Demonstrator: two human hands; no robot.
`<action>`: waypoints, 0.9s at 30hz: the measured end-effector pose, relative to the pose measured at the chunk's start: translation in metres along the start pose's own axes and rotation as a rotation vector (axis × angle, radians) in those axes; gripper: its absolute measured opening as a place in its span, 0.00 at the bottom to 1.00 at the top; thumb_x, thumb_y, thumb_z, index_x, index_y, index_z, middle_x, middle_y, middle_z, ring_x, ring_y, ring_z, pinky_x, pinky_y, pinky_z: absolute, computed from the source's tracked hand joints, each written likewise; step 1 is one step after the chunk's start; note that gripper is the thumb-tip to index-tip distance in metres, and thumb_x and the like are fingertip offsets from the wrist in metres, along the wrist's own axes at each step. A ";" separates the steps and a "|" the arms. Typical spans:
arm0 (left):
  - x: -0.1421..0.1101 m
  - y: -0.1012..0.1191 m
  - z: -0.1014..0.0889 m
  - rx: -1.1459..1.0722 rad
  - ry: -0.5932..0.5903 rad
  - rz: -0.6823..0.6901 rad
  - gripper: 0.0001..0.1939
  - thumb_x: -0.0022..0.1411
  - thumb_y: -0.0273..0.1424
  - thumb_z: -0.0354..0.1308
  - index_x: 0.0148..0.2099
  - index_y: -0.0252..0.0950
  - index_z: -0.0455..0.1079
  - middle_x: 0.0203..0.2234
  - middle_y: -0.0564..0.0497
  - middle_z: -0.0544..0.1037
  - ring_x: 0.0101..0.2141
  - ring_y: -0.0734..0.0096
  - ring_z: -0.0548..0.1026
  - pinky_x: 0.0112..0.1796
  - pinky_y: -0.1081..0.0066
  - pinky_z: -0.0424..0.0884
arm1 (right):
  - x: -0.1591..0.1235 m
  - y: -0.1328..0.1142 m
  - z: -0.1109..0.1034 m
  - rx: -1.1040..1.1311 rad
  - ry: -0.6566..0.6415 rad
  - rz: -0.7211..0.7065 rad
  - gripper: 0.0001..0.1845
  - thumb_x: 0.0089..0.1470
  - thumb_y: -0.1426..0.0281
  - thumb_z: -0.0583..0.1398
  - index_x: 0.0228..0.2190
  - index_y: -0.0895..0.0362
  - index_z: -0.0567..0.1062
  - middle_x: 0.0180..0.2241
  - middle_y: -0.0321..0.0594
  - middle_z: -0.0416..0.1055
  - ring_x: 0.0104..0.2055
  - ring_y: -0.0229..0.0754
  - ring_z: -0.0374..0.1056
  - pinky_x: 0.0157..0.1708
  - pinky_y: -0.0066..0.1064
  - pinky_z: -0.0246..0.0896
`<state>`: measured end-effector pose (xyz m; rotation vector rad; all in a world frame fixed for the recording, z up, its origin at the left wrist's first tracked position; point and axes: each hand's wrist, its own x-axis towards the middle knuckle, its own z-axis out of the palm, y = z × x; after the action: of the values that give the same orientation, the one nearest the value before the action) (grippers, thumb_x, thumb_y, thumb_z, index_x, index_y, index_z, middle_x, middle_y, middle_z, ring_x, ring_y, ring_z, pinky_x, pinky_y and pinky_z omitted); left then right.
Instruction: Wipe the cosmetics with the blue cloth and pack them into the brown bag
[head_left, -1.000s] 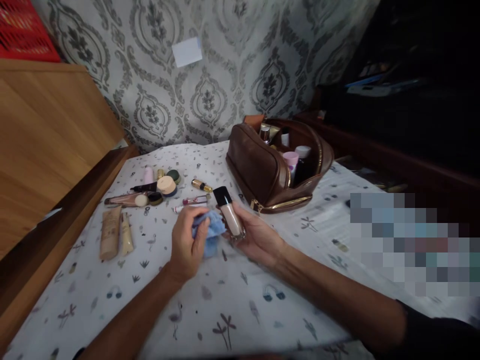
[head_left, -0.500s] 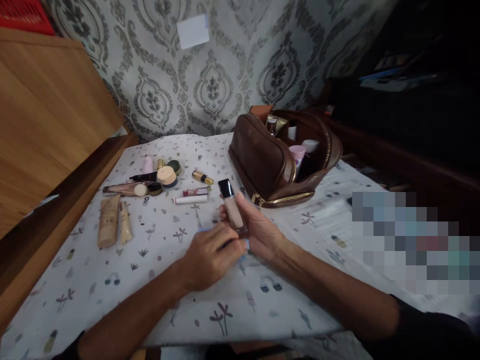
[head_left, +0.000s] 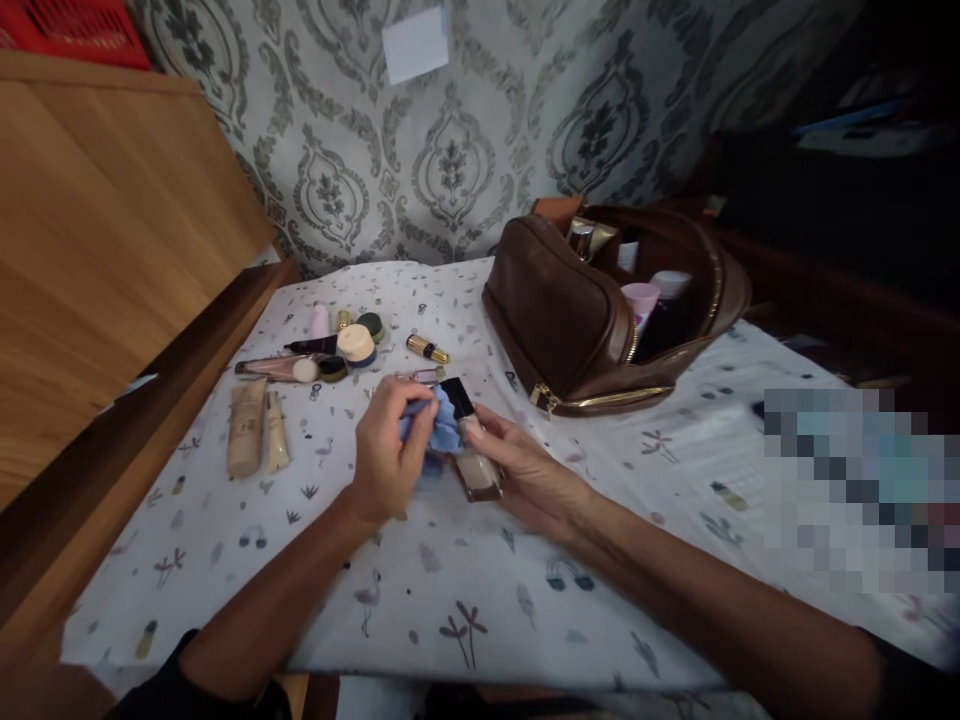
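My right hand [head_left: 529,465] grips a foundation bottle [head_left: 477,474] with beige contents and a glossy black cap, tilted over the table. Pinched in my left hand [head_left: 394,440] is a crumpled blue cloth [head_left: 442,425], which lies against the bottle near its cap. Just behind my hands, a lip gloss tube [head_left: 429,374] is partly hidden by them. A black and gold lipstick [head_left: 427,348] lies a little farther back.
A brown cosmetic bag [head_left: 559,310] stands unzipped at right with bottles inside. To the left are a tan tube [head_left: 245,428], a small cream tube [head_left: 276,432], a cream-lidded jar [head_left: 356,345] and several other cosmetics. A wooden panel [head_left: 127,210] borders the left side.
My left hand has moved from the bottle's base up to its cap end, bringing the blue cloth into clear view. The bottle stays in my right hand. The whole view has shifted slightly.
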<state>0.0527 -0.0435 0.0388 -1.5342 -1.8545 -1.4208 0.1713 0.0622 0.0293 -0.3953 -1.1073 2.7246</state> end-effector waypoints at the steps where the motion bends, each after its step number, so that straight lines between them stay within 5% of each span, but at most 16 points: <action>1: -0.003 0.003 0.002 0.010 -0.049 0.058 0.03 0.67 0.25 0.53 0.41 0.36 0.67 0.32 0.52 0.72 0.35 0.73 0.72 0.38 0.73 0.70 | 0.000 -0.001 0.000 0.011 0.020 0.000 0.22 0.39 0.61 0.75 0.34 0.55 0.74 0.24 0.29 0.70 0.22 0.31 0.63 0.20 0.23 0.56; 6: -0.018 0.024 0.010 -0.001 -0.312 0.305 0.05 0.69 0.26 0.52 0.41 0.34 0.68 0.31 0.49 0.73 0.33 0.71 0.73 0.35 0.72 0.72 | 0.005 -0.008 -0.009 0.121 0.137 0.003 0.16 0.48 0.59 0.70 0.29 0.58 0.75 0.26 0.35 0.75 0.28 0.35 0.70 0.28 0.25 0.65; 9: -0.019 0.028 0.010 -0.077 -0.358 0.310 0.06 0.69 0.26 0.50 0.41 0.35 0.69 0.31 0.50 0.73 0.32 0.72 0.73 0.35 0.73 0.73 | 0.008 -0.012 -0.015 0.187 0.204 0.110 0.15 0.55 0.59 0.65 0.29 0.60 0.77 0.29 0.41 0.76 0.31 0.38 0.72 0.33 0.27 0.68; 15: -0.001 0.009 -0.001 -0.066 -0.031 -0.020 0.03 0.68 0.26 0.53 0.41 0.38 0.67 0.32 0.52 0.72 0.35 0.72 0.72 0.37 0.71 0.71 | 0.007 -0.003 -0.010 0.151 0.151 0.061 0.10 0.52 0.64 0.67 0.29 0.58 0.77 0.25 0.36 0.74 0.25 0.37 0.68 0.26 0.29 0.64; 18: 0.000 0.002 0.000 -0.011 -0.005 -0.004 0.02 0.67 0.26 0.53 0.41 0.37 0.67 0.32 0.52 0.72 0.36 0.72 0.72 0.39 0.71 0.71 | 0.006 0.002 -0.008 0.067 0.076 0.020 0.13 0.48 0.61 0.69 0.28 0.57 0.75 0.22 0.33 0.71 0.22 0.36 0.63 0.21 0.27 0.59; 24: -0.014 0.016 0.009 -0.050 -0.377 0.289 0.06 0.70 0.26 0.50 0.41 0.34 0.68 0.32 0.49 0.73 0.33 0.73 0.72 0.36 0.73 0.71 | 0.009 -0.003 -0.013 0.142 0.169 -0.053 0.14 0.44 0.64 0.71 0.25 0.56 0.73 0.22 0.30 0.69 0.25 0.34 0.64 0.26 0.25 0.60; 27: -0.010 0.014 0.003 0.100 -0.445 0.441 0.11 0.70 0.27 0.49 0.35 0.35 0.68 0.27 0.51 0.73 0.29 0.73 0.71 0.30 0.73 0.67 | 0.009 -0.008 -0.013 0.159 0.181 0.030 0.16 0.46 0.60 0.70 0.25 0.57 0.73 0.23 0.33 0.70 0.25 0.35 0.64 0.27 0.26 0.62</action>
<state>0.0700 -0.0473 0.0360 -2.1658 -1.6208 -0.8250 0.1673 0.0792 0.0243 -0.6238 -0.8395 2.7131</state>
